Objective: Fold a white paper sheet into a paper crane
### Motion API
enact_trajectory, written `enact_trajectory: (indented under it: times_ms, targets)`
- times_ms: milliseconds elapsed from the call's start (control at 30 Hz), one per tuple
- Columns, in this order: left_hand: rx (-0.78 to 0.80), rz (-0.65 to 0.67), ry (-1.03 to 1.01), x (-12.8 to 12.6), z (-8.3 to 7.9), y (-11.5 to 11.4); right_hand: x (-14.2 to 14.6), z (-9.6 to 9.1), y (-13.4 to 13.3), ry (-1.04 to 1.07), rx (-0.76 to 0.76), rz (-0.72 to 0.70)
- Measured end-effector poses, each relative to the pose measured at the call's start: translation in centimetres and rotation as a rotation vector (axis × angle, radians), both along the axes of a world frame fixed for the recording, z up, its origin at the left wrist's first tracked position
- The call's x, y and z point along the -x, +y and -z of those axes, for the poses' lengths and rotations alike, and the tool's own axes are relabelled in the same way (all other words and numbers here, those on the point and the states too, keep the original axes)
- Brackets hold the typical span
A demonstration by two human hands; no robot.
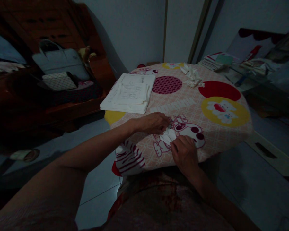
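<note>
A small folded piece of white paper (pixel 168 136) lies on the patterned tablecloth between my hands. My left hand (pixel 154 123) has its fingers closed on the paper's far left side. Curled at its near right side, my right hand (pixel 185 153) pinches the other end; the thumb is partly visible and the fingertips are hidden. Just beyond, a row of thin white paper strips (pixel 174 105) lies on the cloth. Folded white paper pieces (pixel 192 76) are heaped near the table's far edge.
A stack of printed sheets (pixel 127 96) sits on the left of the round cloth-covered table (pixel 226 141). To the left, a wooden bench (pixel 96 77) holds a light handbag (pixel 62 62). On the right stands a glass-topped table (pixel 260 78) with papers on it. The room is dim.
</note>
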State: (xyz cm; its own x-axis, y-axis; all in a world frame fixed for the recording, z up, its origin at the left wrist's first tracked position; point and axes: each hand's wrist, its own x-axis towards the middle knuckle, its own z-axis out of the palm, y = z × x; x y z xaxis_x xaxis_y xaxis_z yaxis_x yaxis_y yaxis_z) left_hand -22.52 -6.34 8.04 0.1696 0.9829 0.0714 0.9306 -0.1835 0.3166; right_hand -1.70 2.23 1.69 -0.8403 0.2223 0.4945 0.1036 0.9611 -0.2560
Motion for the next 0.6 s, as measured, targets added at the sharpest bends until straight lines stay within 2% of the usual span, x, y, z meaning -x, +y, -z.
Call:
enact_trajectory:
  times_ms: [100, 233, 367, 467, 600]
  targets:
    - [0.049, 0.014, -0.12, 0.7, 0.6, -0.5, 0.0, 0.3, 0.0, 0.02, -0.012, -0.006]
    - [0.02, -0.061, -0.328, 1.9, 1.8, -1.3, 0.0, 0.4, 0.1, 0.027, -0.033, -0.022]
    - [0.029, -0.138, -0.524, 2.7, 2.8, -1.6, 0.1, 0.0, -0.1, -0.064, -0.078, -0.01]
    - [0.03, -0.147, -0.677, 2.8, 3.0, -1.6, 0.1, -0.2, -0.4, -0.106, -0.141, 0.009]
    - [0.005, -0.072, -0.669, 2.9, 3.0, -1.5, 0.1, -0.1, -0.7, -0.111, -0.191, 0.016]
